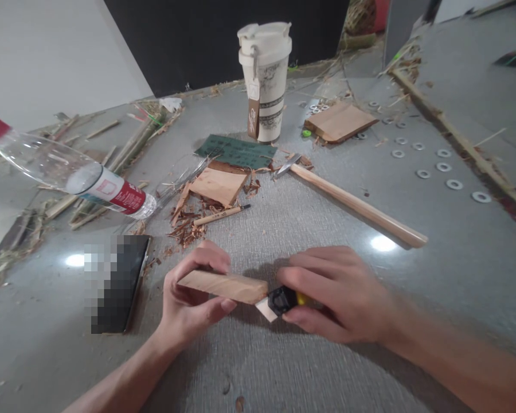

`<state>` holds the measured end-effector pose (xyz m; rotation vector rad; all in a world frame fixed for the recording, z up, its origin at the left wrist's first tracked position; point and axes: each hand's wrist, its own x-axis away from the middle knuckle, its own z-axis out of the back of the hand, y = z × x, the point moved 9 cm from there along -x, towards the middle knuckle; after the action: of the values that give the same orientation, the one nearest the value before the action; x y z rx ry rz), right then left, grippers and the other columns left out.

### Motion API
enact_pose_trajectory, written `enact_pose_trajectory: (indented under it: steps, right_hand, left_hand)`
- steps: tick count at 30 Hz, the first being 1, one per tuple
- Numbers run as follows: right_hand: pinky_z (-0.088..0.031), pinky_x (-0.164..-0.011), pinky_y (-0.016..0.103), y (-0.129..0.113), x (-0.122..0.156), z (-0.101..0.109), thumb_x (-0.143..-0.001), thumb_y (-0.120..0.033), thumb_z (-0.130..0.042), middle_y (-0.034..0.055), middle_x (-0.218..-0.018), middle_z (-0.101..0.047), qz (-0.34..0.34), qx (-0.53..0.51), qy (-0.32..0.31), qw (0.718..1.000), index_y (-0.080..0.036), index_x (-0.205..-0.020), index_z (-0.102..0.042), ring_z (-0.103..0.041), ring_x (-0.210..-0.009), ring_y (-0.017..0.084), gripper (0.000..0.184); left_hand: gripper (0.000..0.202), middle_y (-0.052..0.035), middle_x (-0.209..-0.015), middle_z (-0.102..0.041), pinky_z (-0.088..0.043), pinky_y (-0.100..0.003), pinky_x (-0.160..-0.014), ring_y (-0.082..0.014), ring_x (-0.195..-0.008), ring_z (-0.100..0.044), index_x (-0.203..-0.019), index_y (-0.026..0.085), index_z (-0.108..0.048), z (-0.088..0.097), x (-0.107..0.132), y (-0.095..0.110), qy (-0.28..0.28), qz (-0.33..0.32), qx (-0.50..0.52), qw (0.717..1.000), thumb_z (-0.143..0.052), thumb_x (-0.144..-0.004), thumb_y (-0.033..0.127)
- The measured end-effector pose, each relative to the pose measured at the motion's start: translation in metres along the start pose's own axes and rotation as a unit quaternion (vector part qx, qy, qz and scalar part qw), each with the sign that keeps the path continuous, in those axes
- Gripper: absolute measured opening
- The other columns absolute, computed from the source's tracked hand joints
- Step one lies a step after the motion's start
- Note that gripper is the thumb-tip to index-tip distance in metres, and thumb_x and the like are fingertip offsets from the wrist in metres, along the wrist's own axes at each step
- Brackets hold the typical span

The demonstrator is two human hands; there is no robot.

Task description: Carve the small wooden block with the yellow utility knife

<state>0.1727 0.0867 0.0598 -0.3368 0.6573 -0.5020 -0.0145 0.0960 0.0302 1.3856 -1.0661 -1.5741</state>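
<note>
Between the thumb and fingers of my left hand (198,289) is a small block of wood (226,285), held edge-on above the grey table. My right hand (331,292) grips a black and yellow utility knife (282,301). The knife's short, wide blade (266,310) touches or lies very close to the block's right end; exact contact is hard to make out. Beyond my hands, a second flat wood piece (219,184) lies among brown shavings (189,230), with a thin wooden-handled tool (222,215) in front of it.
A wooden-handled carving knife (356,203) lies right of a green sandpaper sheet (236,151). A lidded cup (266,86) stands behind. Washers (444,167) and another wood piece (340,121) are at right. A tilted plastic bottle (112,186) and a phone (120,287) are at left.
</note>
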Motion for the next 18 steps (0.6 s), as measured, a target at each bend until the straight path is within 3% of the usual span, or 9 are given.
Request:
enact_pose_trajectory:
  steps: [4, 8, 15, 18]
  right_hand:
    - [-0.039, -0.060, 0.029, 0.001, 0.002, 0.002, -0.114, -0.049, -0.037, -0.0016, -0.074, -0.061, -0.004, 0.019, 0.003, 1.000, -0.019, -0.092, -0.063, -0.052, -0.063, 0.013, 0.046]
    - [-0.039, -0.059, 0.028, -0.001, 0.000, 0.005, -0.114, -0.048, -0.038, -0.0026, -0.072, -0.058, 0.004, 0.021, 0.012, 1.000, -0.019, -0.091, -0.063, -0.051, -0.063, 0.013, 0.044]
    - [-0.036, -0.059, 0.028, -0.002, 0.000, 0.004, -0.113, -0.047, -0.041, -0.0034, -0.071, -0.055, 0.014, 0.021, 0.016, 1.000, -0.019, -0.090, -0.062, -0.049, -0.062, 0.012, 0.042]
    - [-0.036, -0.059, 0.028, -0.002, 0.000, 0.006, -0.114, -0.047, -0.040, -0.0031, -0.071, -0.056, 0.013, 0.026, 0.017, 0.999, -0.019, -0.091, -0.062, -0.049, -0.061, 0.012, 0.042]
  left_hand:
    - [0.028, -0.0063, -0.095, -0.081, -0.059, -0.032, -0.079, -0.0208, -0.088, -0.074, -0.101, 0.024, -0.083, -0.009, -0.001, -0.007, -0.095, 0.052, 0.014, 0.994, -0.089, -0.085, 0.045]
    - [0.032, -0.0060, -0.107, -0.085, -0.061, -0.030, -0.087, -0.0211, -0.097, -0.078, -0.113, 0.028, -0.085, -0.018, 0.000, -0.007, -0.149, 0.078, -0.002, 0.986, -0.086, -0.088, 0.048]
    - [0.034, -0.0073, -0.107, -0.086, -0.064, -0.034, -0.086, -0.0248, -0.097, -0.081, -0.115, 0.028, -0.085, -0.019, 0.002, -0.002, -0.150, 0.055, -0.028, 0.987, -0.084, -0.089, 0.050]
    - [0.034, -0.0092, -0.102, -0.086, -0.065, -0.036, -0.077, -0.0261, -0.089, -0.081, -0.115, 0.025, -0.085, -0.019, 0.001, 0.007, -0.140, 0.020, -0.076, 0.987, -0.080, -0.093, 0.051]
